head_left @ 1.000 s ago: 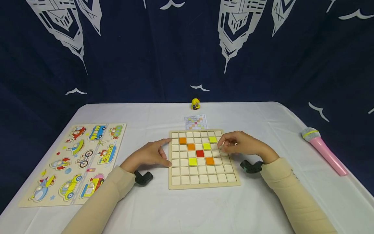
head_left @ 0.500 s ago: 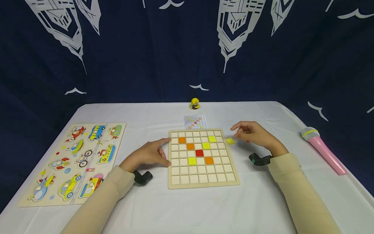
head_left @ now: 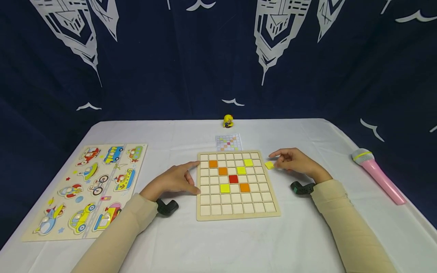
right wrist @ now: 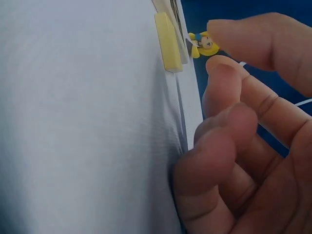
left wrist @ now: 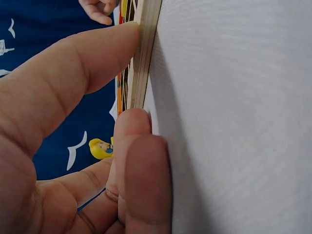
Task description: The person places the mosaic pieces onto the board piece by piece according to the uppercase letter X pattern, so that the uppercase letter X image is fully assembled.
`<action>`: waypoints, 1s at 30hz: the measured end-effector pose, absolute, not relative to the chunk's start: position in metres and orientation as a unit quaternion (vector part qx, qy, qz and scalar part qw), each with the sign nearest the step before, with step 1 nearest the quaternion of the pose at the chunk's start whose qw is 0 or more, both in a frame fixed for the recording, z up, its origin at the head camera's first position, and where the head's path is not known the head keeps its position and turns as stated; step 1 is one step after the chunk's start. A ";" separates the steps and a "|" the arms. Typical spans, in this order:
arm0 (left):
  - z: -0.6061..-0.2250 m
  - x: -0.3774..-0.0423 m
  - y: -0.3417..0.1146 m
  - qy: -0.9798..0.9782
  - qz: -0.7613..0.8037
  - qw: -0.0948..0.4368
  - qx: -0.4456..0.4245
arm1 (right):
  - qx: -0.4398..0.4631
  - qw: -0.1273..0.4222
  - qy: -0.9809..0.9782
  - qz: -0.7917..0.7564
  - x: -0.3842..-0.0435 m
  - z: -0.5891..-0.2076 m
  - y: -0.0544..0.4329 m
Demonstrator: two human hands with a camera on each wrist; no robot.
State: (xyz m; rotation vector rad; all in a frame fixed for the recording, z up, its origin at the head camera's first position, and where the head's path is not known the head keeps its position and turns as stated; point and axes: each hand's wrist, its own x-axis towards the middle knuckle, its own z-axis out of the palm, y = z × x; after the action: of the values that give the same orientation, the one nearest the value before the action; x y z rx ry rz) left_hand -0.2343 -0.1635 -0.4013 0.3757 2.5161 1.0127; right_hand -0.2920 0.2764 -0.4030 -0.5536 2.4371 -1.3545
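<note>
A wooden grid board lies on the table, with several orange, yellow and red square tiles set in its cells. At its left side my left hand spreads thumb and forefinger against the board's edge. Beside the right edge, one loose yellow tile rests on the white cloth. My right hand hovers just right of that tile, fingers loosely bent. In the right wrist view a gap shows between the fingertips and the yellow tile.
Behind the board lies a small printed pattern card, with a yellow toy figure farther back. A vehicle puzzle board covers the left side of the table. A pink microphone lies far right.
My right hand has moved from over the board's right edge out to the right, and the yellow tile has come into view beside the board. The left hand has stayed put.
</note>
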 end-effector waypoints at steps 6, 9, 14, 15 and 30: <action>-0.401 -0.234 -0.163 0.900 0.363 0.199 0.135 | -0.192 0.149 0.851 -0.465 -0.291 -0.405 0.277; -0.401 -0.234 -0.164 0.900 0.363 0.196 0.140 | -0.191 0.146 0.855 -0.459 -0.291 -0.406 0.275; -0.401 -0.234 -0.164 0.900 0.361 0.197 0.141 | -0.193 0.139 0.865 -0.442 -0.290 -0.408 0.274; -0.401 -0.234 -0.164 0.900 0.361 0.198 0.142 | -0.194 0.139 0.867 -0.438 -0.290 -0.408 0.274; -0.401 -0.234 -0.163 0.901 0.361 0.197 0.142 | -0.197 0.118 0.888 -0.399 -0.288 -0.403 0.269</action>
State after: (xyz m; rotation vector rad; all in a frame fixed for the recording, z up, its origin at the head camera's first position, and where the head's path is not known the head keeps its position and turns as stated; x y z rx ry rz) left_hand -0.2342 -0.1634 -0.4009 0.3963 2.5211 1.0099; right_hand -0.2878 0.2694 -0.4027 -0.5756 2.5971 -1.1668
